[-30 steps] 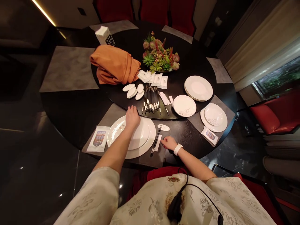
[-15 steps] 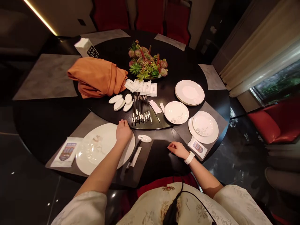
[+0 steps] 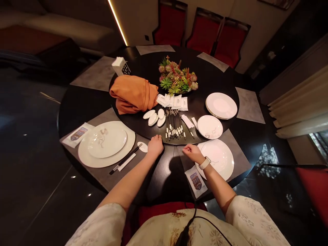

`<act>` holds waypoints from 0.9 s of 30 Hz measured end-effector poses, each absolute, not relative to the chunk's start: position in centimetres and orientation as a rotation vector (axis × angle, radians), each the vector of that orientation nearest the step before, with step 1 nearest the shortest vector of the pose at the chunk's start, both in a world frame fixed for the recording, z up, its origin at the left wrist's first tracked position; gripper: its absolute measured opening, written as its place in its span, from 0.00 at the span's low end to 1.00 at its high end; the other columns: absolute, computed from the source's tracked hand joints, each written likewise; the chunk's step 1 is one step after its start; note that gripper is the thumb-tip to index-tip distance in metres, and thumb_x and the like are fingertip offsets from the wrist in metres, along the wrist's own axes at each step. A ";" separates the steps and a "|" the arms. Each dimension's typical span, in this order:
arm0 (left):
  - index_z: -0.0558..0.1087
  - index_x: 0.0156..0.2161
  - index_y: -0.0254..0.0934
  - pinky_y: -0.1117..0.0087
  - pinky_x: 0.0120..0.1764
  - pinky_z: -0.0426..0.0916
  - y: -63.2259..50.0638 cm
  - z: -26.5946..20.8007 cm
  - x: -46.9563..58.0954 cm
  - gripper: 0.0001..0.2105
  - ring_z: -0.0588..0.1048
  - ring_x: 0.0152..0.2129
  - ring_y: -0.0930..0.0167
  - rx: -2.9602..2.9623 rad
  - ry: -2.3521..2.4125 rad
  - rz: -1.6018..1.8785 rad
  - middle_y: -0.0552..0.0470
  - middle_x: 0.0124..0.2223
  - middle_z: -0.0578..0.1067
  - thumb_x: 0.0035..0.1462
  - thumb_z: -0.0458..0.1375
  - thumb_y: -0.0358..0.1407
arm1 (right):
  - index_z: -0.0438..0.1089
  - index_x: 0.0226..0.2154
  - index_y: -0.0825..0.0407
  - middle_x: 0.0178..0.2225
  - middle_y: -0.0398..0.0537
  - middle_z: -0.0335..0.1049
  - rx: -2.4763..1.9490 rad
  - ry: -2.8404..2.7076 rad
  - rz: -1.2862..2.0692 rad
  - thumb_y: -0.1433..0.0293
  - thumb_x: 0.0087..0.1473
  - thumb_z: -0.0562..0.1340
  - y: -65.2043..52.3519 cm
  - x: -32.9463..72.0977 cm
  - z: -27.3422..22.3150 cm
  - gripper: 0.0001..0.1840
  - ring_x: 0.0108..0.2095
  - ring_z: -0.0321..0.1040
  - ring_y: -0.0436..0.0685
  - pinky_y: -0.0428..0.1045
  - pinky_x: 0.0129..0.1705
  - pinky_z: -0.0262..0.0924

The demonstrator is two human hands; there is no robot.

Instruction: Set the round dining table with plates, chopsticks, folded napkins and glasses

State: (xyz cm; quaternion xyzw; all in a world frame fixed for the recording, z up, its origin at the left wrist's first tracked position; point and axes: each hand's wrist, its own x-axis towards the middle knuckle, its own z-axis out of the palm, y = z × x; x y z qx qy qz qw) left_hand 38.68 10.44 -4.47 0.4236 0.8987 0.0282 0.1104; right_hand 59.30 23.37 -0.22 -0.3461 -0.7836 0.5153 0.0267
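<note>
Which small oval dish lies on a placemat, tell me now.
The white oval dish beside the left hand, at the tips of the chopsticks; the other oval dishes cluster on the turntable.

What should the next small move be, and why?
Probably the left hand should take an oval dish from the turntable: the left mat carries one with chopsticks, while the right mat shows only plates and a packet.
</note>
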 end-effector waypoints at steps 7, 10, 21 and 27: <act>0.65 0.63 0.30 0.59 0.50 0.63 12.6 -4.8 43.8 0.26 0.69 0.48 0.57 1.518 2.529 0.188 0.36 0.56 0.71 0.60 0.46 0.27 | 0.71 0.42 0.54 0.40 0.55 0.76 -1.007 -2.891 0.835 0.69 0.60 0.60 27.8 52.7 2.7 0.09 0.41 0.72 0.57 0.48 0.43 0.61; 0.65 0.64 0.32 0.57 0.49 0.63 13.3 -5.4 45.4 0.26 0.69 0.46 0.57 1.615 2.491 0.259 0.36 0.55 0.72 0.62 0.44 0.27 | 0.70 0.45 0.59 0.44 0.63 0.73 -1.302 -2.917 0.460 0.74 0.62 0.56 30.8 50.7 2.4 0.11 0.45 0.71 0.59 0.48 0.45 0.60; 0.71 0.57 0.37 0.56 0.53 0.65 15.5 -6.5 47.8 0.23 0.71 0.49 0.59 1.498 2.301 0.720 0.41 0.55 0.73 0.57 0.51 0.27 | 0.71 0.49 0.62 0.50 0.65 0.71 -1.790 -2.760 0.318 0.62 0.62 0.60 41.2 57.0 -0.4 0.20 0.50 0.69 0.64 0.51 0.49 0.61; 0.68 0.60 0.32 0.53 0.55 0.65 18.7 -5.3 43.2 0.23 0.68 0.53 0.53 1.091 2.649 0.906 0.34 0.57 0.66 0.60 0.55 0.36 | 0.74 0.45 0.60 0.47 0.62 0.75 -1.617 -2.829 0.499 0.71 0.58 0.62 42.4 57.4 -1.5 0.14 0.49 0.72 0.60 0.48 0.49 0.62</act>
